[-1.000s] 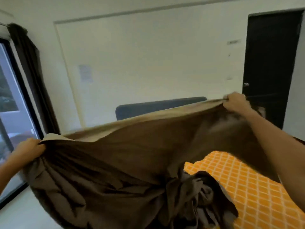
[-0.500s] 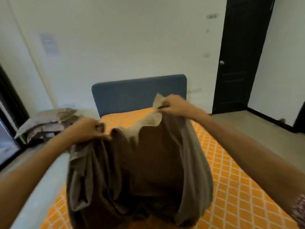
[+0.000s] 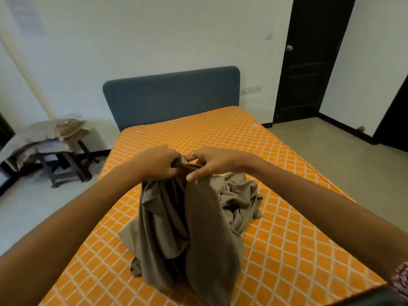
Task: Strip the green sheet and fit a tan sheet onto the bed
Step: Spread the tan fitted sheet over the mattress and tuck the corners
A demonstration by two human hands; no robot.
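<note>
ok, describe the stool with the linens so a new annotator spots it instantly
Start at the blue headboard against the far wall and look left, past the orange checked mattress. There a dark stool stands on the floor near the wall, with folded beige linens heaped on top. It is the only piece of furniture beside the bed, and its cloth lies untouched, unlike the tan sheet in the hands.

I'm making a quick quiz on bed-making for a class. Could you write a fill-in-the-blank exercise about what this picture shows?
1. Both hands grip the bunched ____ sheet above the bed.
2. The bare mattress has an ____ cover with a white diamond grid.
3. The headboard is ____.
4. The ring is on the ____ hand; the other hand has none in view.

Missing words: tan; orange; blue; right
</note>
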